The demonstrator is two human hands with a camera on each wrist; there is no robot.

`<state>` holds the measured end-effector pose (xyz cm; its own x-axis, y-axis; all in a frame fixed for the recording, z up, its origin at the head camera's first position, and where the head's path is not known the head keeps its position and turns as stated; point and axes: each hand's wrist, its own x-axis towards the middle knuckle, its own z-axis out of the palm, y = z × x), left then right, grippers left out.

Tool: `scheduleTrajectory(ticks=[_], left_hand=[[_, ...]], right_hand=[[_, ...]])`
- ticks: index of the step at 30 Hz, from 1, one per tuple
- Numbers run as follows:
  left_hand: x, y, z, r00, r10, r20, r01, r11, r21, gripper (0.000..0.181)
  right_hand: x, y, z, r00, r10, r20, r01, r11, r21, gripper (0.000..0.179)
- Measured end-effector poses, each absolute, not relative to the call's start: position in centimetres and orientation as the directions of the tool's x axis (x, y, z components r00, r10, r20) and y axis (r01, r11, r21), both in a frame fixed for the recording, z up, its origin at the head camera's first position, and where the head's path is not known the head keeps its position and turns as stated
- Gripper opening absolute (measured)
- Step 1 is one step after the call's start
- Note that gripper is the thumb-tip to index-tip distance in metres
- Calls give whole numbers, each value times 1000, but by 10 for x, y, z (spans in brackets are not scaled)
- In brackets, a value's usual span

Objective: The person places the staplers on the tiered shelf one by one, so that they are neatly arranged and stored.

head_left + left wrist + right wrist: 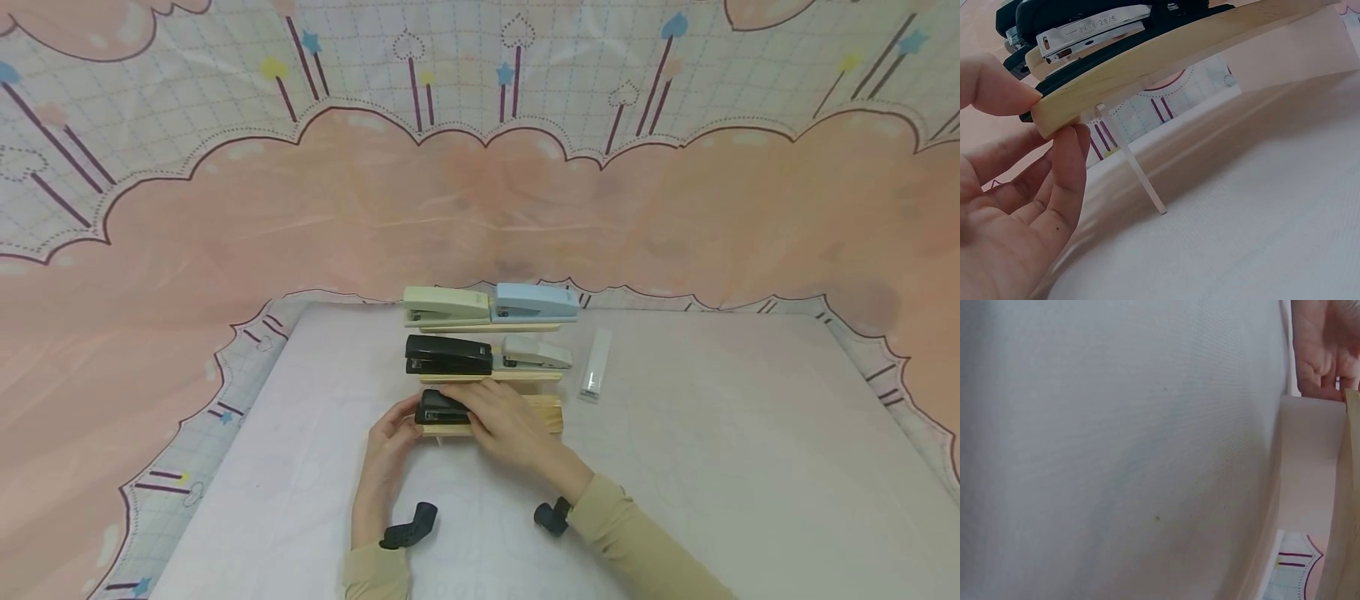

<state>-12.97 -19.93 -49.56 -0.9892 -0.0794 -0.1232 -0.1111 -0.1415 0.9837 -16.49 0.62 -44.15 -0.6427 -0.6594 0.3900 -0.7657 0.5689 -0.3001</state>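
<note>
On the lowest, nearest wooden shelf (549, 414) of a tiered rack, at its left part, sits a black stapler (437, 407). My left hand (386, 454) pinches the shelf's left end: in the left wrist view the thumb (997, 87) lies on top at the stapler's base, the other fingers under the wood. Reaching in from the right, my right hand (513, 425) grips the same stapler, fingers over its top and thumb along the front, hiding its right half. A clear leg (1132, 159) stands under the shelf. The right wrist view shows the shelf edge (1354, 462) and a hand's fingers at its end.
The middle shelf (525, 377) bears another black stapler (448, 356) and a white stapler (536, 352). A green stapler (446, 304) and a blue stapler (536, 302) sit on the top shelf. Right of the rack, a long white stapler-like thing (596, 365) lies on the white table (750, 467).
</note>
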Motion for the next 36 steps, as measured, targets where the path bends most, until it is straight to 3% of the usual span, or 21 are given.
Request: scheduleTrajectory(ticks=[9,19,36], left_hand=[[-130,-200,-496,-989,-82,-126,-115,-133,984,51],[-130,-199,-496,-987,-83,-137,-126,-123,984,51],[-131,-198,-495,-990,-81,-118,-107,-131,986,51]], right_hand=[[-162,6,-441,-678,-646,351,-735,597,-322,50],[-161,11,-445,-682,-590,434,-730,592,-342,49],[-158,37,-439,-710,-538,454,-698,618,-361,45]])
